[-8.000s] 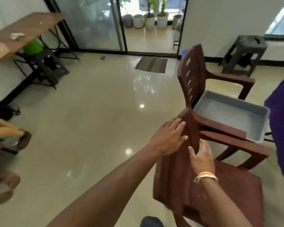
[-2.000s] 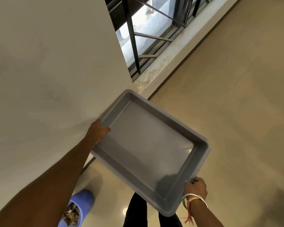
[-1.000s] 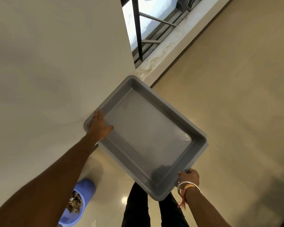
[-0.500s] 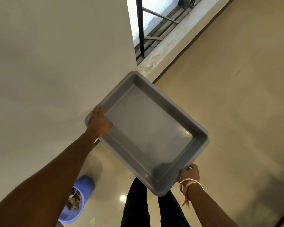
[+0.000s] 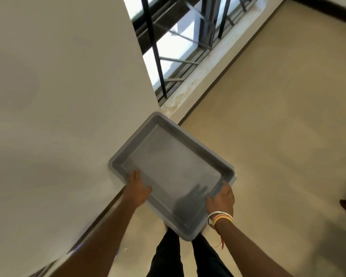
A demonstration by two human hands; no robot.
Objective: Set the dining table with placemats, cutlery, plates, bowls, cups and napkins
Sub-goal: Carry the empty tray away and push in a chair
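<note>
Both left hand and right hand grip the grey tray, fingers seemingly underneath.

The grey tray, lying on a chair eight seconds ago, is now carried. The left hand has slid along its rim, nearer the right hand. The blue bin has left view.

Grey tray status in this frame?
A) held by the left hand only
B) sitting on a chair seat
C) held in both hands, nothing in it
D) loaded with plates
C: the left hand and the right hand each grip a side of the grey tray, and its bottom is bare.
</note>
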